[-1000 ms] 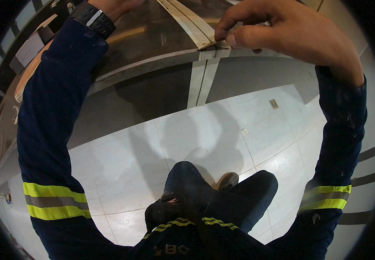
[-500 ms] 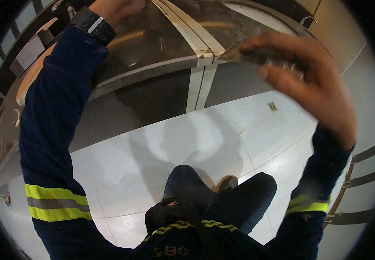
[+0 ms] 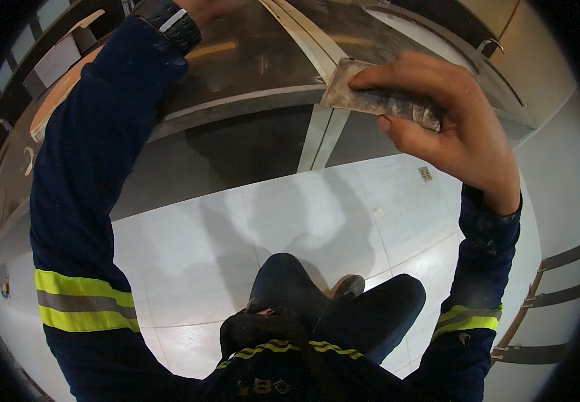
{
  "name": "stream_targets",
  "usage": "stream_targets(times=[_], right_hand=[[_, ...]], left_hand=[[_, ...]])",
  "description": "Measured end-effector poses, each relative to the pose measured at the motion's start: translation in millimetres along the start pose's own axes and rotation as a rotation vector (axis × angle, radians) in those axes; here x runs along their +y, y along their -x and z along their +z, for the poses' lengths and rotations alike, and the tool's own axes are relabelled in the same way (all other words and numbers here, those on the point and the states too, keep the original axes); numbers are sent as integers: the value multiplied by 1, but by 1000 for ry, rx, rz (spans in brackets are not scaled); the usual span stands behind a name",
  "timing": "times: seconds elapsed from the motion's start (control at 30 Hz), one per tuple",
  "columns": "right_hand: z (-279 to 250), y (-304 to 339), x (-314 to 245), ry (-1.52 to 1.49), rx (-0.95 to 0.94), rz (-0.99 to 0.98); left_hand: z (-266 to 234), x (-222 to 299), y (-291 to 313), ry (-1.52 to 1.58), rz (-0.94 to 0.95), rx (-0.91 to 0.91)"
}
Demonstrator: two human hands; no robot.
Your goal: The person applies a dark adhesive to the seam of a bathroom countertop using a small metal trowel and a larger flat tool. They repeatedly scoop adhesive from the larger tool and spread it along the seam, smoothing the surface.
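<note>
My right hand (image 3: pixel 461 110) grips a putty knife (image 3: pixel 347 87), thumb below and fingers above its dark, worn handle. The broad, stained blade points left and lies over the front edge of the dark stone countertop (image 3: pixel 256 74), where two pale masking tape strips (image 3: pixel 310 47) with a narrow dark seam between them reach the edge. The tape carries on down the counter's dark front panel. My left hand (image 3: pixel 213 7) is at the top edge of the picture, over the countertop; its fingers are cut off or blurred.
At the left, a white box (image 3: pixel 59 63) stands near a tan, rounded board (image 3: pixel 59 107). A sink (image 3: pixel 424 33) with a chrome tap (image 3: pixel 491 45) sits at the far right. White floor tiles (image 3: pixel 189 268) with a small drain grate (image 3: pixel 425 174) lie below.
The putty knife has turned, so its blade face now shows broadly over the counter edge. My right hand has shifted slightly left. My left forearm has moved a little up and right.
</note>
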State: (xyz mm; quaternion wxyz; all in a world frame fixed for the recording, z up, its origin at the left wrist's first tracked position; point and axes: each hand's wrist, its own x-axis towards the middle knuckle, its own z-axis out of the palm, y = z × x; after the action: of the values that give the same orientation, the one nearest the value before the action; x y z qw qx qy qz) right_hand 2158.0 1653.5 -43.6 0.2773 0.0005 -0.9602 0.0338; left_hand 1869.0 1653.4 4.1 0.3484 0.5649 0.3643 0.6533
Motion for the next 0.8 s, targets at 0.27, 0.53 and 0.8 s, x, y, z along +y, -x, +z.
stream_targets(times=[0.27,0.53,0.8], right_hand=[[0,-4,7,13,-26,-20],[-14,24,-18,90,-10,161],[94,57,-60,-29,671,389]], left_hand=[[2,1,2,-15,-4,-20],[2,6,2,-20,-4,9],[4,3,2,-68,-7,38]])
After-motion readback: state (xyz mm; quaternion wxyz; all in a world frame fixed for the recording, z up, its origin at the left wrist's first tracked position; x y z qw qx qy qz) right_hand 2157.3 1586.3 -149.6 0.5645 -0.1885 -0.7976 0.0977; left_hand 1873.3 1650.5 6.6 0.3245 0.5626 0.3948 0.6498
